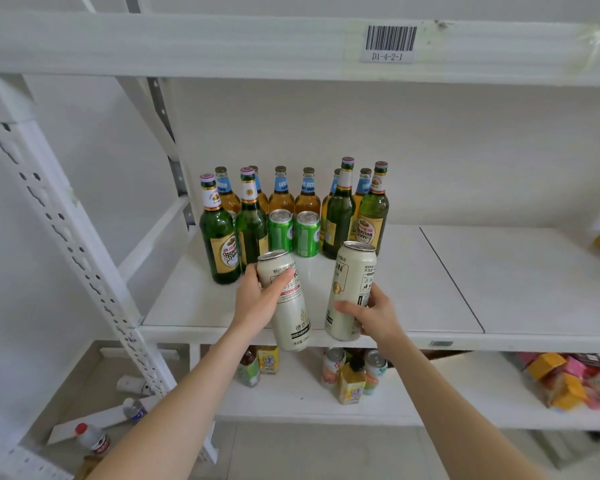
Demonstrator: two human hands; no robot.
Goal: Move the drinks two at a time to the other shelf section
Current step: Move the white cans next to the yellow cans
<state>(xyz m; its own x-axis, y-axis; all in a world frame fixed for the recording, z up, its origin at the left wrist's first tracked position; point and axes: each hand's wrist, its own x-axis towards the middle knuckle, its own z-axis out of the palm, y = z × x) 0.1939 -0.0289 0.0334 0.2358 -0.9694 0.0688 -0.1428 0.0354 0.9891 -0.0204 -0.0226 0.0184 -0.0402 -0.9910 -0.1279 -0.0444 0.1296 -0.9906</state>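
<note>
With fingers [343, 306] curled round each, the left hand [257, 301] held the tilted beer can [291, 320] and the right hand [378, 318] the near-upright beer can [349, 282] side by side at the front edge of the shelf [413, 289], just before the green cans [293, 233] and beer bottles [220, 237].

One head-worn camera looks forward and slightly downward, close to the shelf [430, 289].

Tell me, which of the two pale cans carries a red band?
The can in the left hand; the other can, in the right hand, shows a gold emblem instead.
</note>
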